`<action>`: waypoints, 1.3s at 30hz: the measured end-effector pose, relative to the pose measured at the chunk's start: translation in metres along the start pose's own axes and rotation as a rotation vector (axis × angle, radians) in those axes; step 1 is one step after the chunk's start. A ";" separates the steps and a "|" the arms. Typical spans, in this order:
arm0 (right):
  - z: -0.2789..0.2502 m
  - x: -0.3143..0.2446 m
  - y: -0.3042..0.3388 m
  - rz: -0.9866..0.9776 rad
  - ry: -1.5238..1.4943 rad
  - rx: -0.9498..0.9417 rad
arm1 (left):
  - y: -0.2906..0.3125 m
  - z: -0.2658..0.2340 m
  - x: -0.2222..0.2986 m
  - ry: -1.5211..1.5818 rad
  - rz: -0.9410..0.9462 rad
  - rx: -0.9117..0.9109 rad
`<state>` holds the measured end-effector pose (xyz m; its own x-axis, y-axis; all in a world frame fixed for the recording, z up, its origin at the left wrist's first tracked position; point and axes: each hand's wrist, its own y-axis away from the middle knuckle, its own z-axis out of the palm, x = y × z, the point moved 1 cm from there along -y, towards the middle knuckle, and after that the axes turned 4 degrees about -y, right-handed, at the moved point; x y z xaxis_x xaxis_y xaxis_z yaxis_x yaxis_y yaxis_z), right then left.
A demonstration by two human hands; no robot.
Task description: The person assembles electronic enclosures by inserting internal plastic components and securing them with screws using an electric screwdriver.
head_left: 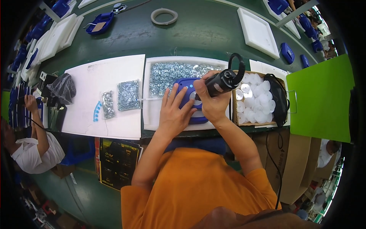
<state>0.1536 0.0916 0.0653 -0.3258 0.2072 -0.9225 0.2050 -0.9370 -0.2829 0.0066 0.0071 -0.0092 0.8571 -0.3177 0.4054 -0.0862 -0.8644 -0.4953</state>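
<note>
A blue plastic housing (199,119) lies on the white foam tray in front of me, partly covered by both hands. My left hand (175,112) rests on its left side, fingers spread over the surface and thumb near its middle. My right hand (214,107) is wrapped round a black electric screwdriver (218,84) with a hanging loop on its end. The tool is tilted, its lower end toward the middle of the housing beside my left fingertips. The exact contact point is hidden by my fingers.
Metal nuts or washers (162,76) fill the foam tray's (151,121) far part. To its right stands a box of white plastic discs (259,97) with a black bag (277,101). Bagged hardware (128,95) and a blue strip (97,111) lie left. A co-worker (36,149) sits at far left.
</note>
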 end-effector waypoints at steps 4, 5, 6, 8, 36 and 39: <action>-0.024 0.003 -0.020 -0.108 0.081 -0.498 | -0.003 0.000 0.002 0.030 0.004 0.011; -0.026 0.001 -0.021 0.001 -0.026 -0.449 | -0.002 -0.001 0.002 0.028 0.001 0.009; -0.026 -0.001 -0.023 0.108 -0.130 -0.397 | -0.003 0.000 0.002 0.021 -0.002 0.002; -0.017 -0.003 -0.022 0.018 -0.077 -0.320 | -0.003 0.000 0.002 0.014 -0.005 -0.004; 0.001 -0.001 -0.008 -0.051 -0.010 -0.133 | -0.002 -0.001 0.002 0.010 -0.023 -0.008; -0.007 0.003 -0.009 -0.051 0.052 -0.207 | -0.002 -0.001 0.002 0.008 -0.020 -0.007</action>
<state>0.1567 0.1026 0.0630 -0.2937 0.2724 -0.9162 0.3759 -0.8484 -0.3727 0.0081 0.0076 -0.0064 0.8548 -0.3036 0.4209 -0.0730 -0.8733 -0.4817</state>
